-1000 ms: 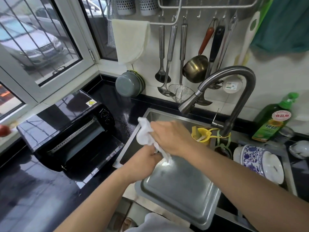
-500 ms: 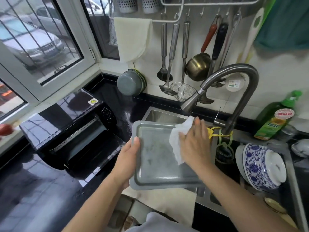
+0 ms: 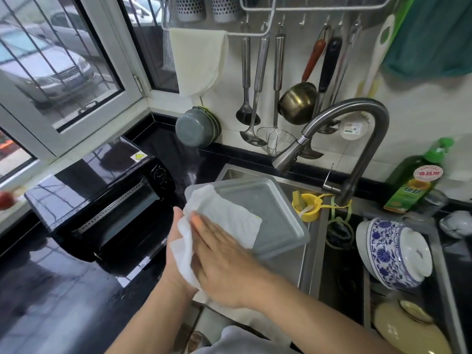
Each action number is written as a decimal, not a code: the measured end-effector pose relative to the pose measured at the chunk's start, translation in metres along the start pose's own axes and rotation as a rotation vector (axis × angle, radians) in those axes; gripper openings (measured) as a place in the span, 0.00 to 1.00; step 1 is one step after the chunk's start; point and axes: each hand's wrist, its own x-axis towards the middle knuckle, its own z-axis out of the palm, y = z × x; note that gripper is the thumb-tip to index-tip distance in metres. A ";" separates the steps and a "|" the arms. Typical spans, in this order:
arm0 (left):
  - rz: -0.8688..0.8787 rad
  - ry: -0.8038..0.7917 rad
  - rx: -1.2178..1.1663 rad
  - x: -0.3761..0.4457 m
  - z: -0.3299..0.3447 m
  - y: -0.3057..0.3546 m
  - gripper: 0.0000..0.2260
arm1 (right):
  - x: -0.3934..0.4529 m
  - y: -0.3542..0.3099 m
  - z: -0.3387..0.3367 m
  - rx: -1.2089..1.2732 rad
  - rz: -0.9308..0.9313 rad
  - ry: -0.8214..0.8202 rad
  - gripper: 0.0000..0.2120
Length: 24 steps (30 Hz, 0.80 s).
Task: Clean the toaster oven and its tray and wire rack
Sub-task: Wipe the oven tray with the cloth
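Matt grey metal tray [image 3: 275, 213]; soft white paper towel [image 3: 229, 221]; glossy black oven [image 3: 102, 200]

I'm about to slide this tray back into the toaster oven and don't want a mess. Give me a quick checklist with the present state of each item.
1. Toaster oven door open: ok, it hangs down.
2. Tray supported: cannot tell; the left hand sits at its near edge, mostly behind the paper towel.
3. Wiping finished: not ok, the right hand lies flat on the towel against the tray.
4. Tray dry and clean: cannot tell, the towel covers part of it.
5. Wire rack's place: cannot tell, none clearly visible.
6. Faucet off: ok, no water runs.
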 end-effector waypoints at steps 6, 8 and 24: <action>-0.170 -0.087 -0.005 0.003 -0.007 0.020 0.34 | -0.031 0.008 0.015 -0.305 -0.145 0.100 0.29; -0.100 -0.007 -0.046 0.003 -0.007 0.019 0.31 | -0.044 0.020 0.020 -0.310 -0.117 0.126 0.28; -0.101 -0.174 0.285 -0.011 0.021 -0.020 0.29 | 0.014 0.067 -0.031 0.008 0.608 0.149 0.34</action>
